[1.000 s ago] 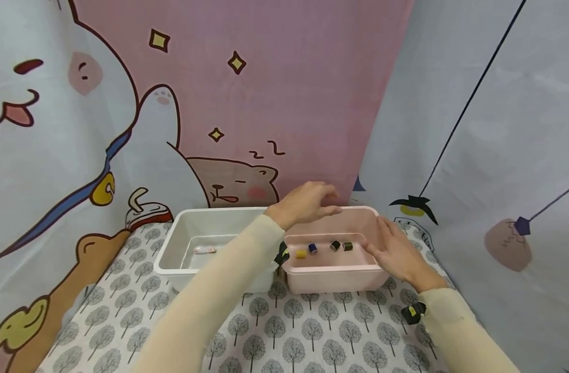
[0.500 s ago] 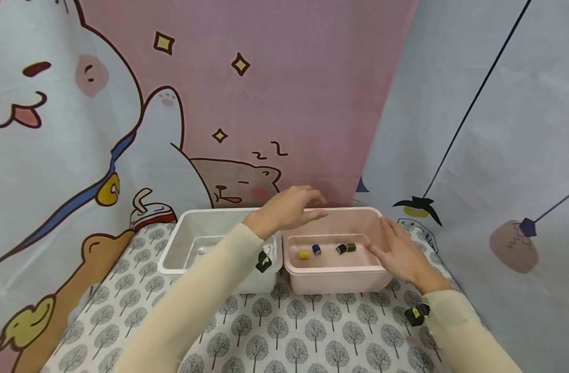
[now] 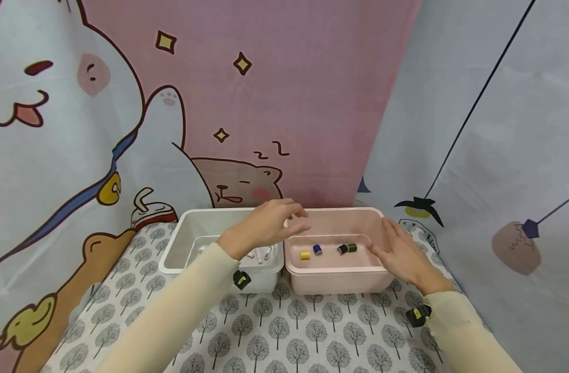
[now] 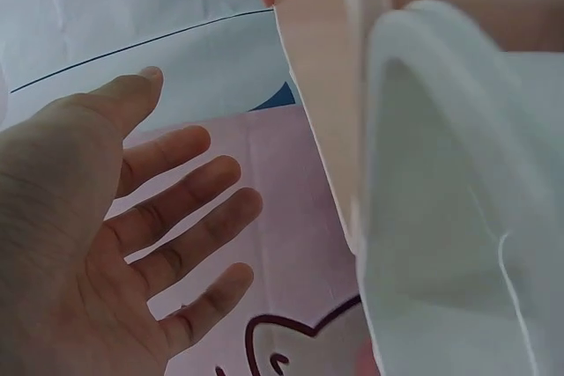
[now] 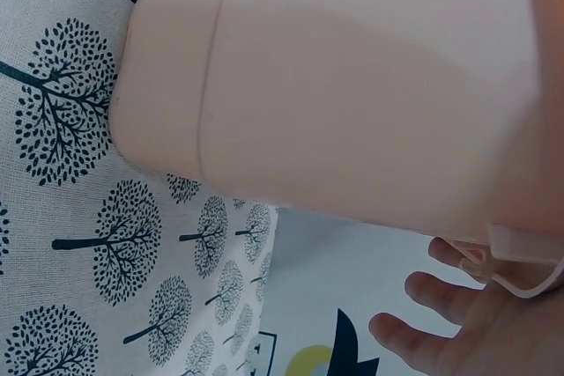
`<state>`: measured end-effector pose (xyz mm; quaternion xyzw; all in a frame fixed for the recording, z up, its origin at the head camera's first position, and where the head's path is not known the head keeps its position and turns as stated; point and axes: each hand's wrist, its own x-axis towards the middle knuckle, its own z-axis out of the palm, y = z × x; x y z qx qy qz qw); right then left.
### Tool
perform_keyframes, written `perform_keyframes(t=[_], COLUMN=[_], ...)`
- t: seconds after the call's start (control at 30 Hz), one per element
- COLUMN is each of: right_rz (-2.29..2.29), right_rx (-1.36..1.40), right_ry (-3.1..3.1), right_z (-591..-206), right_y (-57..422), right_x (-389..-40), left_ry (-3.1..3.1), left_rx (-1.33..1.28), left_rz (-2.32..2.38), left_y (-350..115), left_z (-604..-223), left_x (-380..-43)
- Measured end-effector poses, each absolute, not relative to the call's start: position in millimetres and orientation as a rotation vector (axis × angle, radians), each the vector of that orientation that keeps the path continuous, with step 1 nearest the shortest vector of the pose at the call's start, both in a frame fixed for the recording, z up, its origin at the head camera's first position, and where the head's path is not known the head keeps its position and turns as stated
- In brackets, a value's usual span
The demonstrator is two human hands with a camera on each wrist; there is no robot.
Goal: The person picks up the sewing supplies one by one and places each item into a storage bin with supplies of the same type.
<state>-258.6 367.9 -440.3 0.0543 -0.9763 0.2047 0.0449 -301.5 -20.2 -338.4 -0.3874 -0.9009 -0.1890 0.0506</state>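
My left hand hovers palm down over the inner side of the white bin, its fingertips reaching toward the pink bin. In the left wrist view its fingers are spread and relaxed, with nothing between them. My right hand rests at the pink bin's right rim, thumb inside and straight fingers along the outside. Thread spools lie on the pink bin's floor: a yellow spool, a blue spool, a black spool and an olive-green spool. The black and green ones sit end to end.
Small whitish items with reddish marks lie in the white bin, partly hidden by my left arm. Both bins stand side by side on a tree-print cloth. A cartoon curtain hangs close behind them.
My left hand has moved left and slightly down, from above the pink bin toward the white one. The black spool has shifted up against the green one. My right hand keeps its place.
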Motion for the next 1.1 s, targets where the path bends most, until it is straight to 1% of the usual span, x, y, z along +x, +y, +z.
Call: perform_keyframes(t=[0.4,0.7,0.9,1.1], right_rz=[0.631,0.607,0.612,0.609], right_rx=[0.175,0.148,0.130,0.126], right_ry=[-2.964,-2.990,-2.993,-2.991], right_z=[-440.7,-436.7,-437.1,-437.3], right_y=[365.6,364.6,364.8,361.7], right_x=[-260.7,-258.6,-257.0,-257.3], left_ry=[-2.643,-2.636,-2.662,-2.663], left_rx=[-1.145,-1.099,-1.017,-0.966], left_rz=[-0.490,-0.538,-0.523,-0.537], left_y=[-71.5,-102.9,-124.5,-144.6], left_z=[-365.2,-387.0,-400.2,-404.3], left_x=[-275.6,-256.3,-249.0,-245.6])
